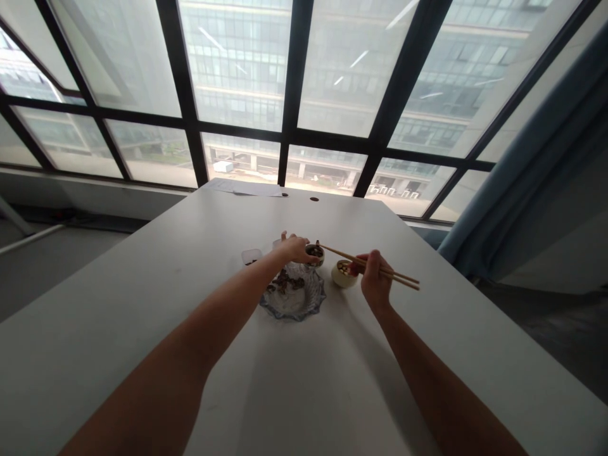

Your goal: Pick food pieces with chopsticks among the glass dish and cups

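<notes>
My right hand point(374, 278) is closed on a pair of wooden chopsticks point(342, 255), whose tips reach into a small dark-filled cup point(315, 253). My left hand point(295, 247) curls round the left side of that cup. A second small cream bowl point(342, 274) with brownish bits stands just left of my right hand. In front of both lies a scalloped glass dish point(295, 295) holding several dark pieces.
A small clear plastic tub point(251, 256) stands left of the dish on the white table point(142, 304). Papers point(244, 187) lie at the table's far edge below a large window. A blue curtain point(532, 164) hangs at the right.
</notes>
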A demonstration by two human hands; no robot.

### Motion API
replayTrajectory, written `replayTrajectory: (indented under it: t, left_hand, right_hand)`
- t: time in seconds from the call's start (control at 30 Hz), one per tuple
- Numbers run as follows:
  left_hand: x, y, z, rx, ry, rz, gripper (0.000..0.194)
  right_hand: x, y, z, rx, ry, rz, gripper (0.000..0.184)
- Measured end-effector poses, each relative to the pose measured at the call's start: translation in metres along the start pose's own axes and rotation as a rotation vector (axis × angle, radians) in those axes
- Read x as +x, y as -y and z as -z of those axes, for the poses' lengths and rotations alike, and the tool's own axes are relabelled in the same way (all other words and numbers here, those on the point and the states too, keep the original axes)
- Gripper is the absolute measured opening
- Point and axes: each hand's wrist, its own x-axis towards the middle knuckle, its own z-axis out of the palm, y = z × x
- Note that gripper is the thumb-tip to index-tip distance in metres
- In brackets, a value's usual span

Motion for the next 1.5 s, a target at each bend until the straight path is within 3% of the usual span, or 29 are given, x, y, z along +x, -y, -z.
replayTrajectory:
  t: [0.1,0.27,0.33,0.53,0.63,0.83,1.0,1.1,1.2,1.33,1.5]
  left_hand:
    - [0.002,0.000,-0.001,-0.033,0.015,0.002,0.072]
    - [0.002,0.001,-0.001,-0.036,-0.059,-0.049,0.065]
    - [0.002,-0.001,-0.001,-0.017,-0.077,-0.074,0.065]
    - [0.004,-0.008,-0.004,0.028,-0.094,-0.088,0.071]
    - [0.006,-0.007,-0.004,0.020,-0.074,-0.025,0.064]
    - [-0.004,-0.002,-0.002,-0.003,-0.064,-0.024,0.069]
    - [-0.051,0.017,0.010,-0.100,-0.319,-0.061,0.063]
    - [-0.089,0.047,0.010,-0.146,-0.549,-0.019,0.054]
    - [-0.119,0.082,-0.004,-0.198,-0.678,0.086,0.054]
    - [-0.139,0.116,-0.036,-0.306,-0.674,0.170,0.062]
    - [-0.144,0.131,-0.058,-0.414,-0.614,0.156,0.080]
  right_hand:
    - [0.006,-0.004,-0.002,0.019,0.040,-0.127,0.063]
    - [0.011,0.021,0.003,0.089,-0.101,-0.036,0.062]
    - [0.010,0.036,0.006,0.082,-0.082,-0.009,0.062]
    - [-0.002,0.053,0.007,-0.080,0.386,0.040,0.058]
    - [-0.008,0.052,0.001,-0.201,0.537,0.124,0.054]
    - [-0.013,0.056,-0.007,-0.306,0.631,0.225,0.056]
    - [-0.014,0.052,-0.006,-0.278,0.648,0.197,0.057]
    - [-0.011,0.042,-0.005,-0.165,0.590,0.052,0.056]
    - [-0.004,0.028,-0.006,0.010,0.383,-0.151,0.061]
    - [0.004,0.007,-0.008,0.256,0.156,-0.391,0.062]
    - [0.007,-0.009,-0.006,0.366,0.096,-0.509,0.056]
